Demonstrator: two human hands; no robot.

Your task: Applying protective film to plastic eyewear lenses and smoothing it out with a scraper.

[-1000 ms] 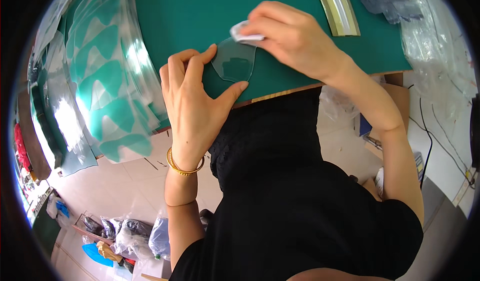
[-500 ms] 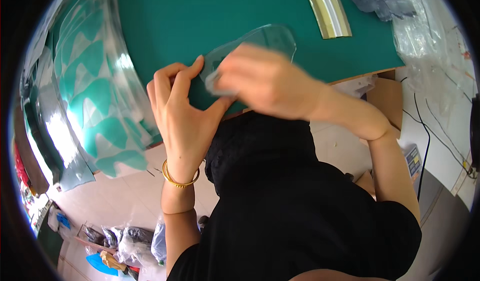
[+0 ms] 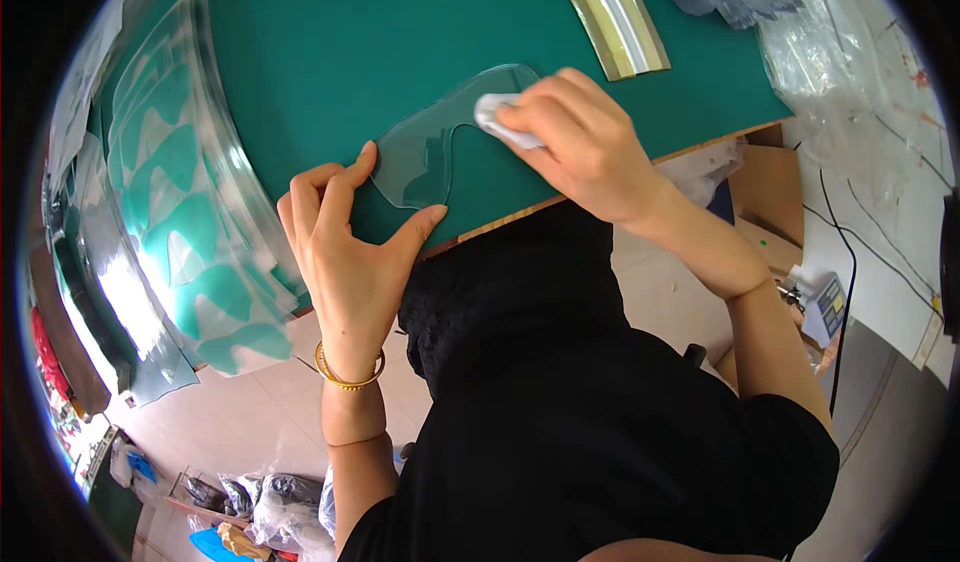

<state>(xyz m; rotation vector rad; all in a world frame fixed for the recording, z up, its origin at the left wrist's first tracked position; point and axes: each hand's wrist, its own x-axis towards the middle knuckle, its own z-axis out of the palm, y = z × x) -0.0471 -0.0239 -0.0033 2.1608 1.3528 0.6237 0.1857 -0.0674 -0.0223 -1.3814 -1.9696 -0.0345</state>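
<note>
A clear goggle lens (image 3: 412, 162) with a nose notch lies on the green tabletop near its front edge. My left hand (image 3: 345, 227) spans the lens's left end, index fingertip at its upper edge and thumb at its lower corner, gripping it between them. In my right hand (image 3: 590, 147) is a folded white cloth (image 3: 505, 120), pinched in the bent fingers. The cloth rests over the lens's right part, and together with the hand it hides much of that end.
Left of my left hand lies a stack of clear plastic sheets (image 3: 185, 192) with lens-shaped cut-outs. A flat yellowish packet (image 3: 615, 24) lies at the back right, before crumpled clear plastic (image 3: 815, 72). A cardboard box (image 3: 768, 187) stands below the table's right edge.
My right hand has moved the cloth from the lens's left end rightward to its right part, uncovering the left end. My left hand keeps its hold on the edges.
</note>
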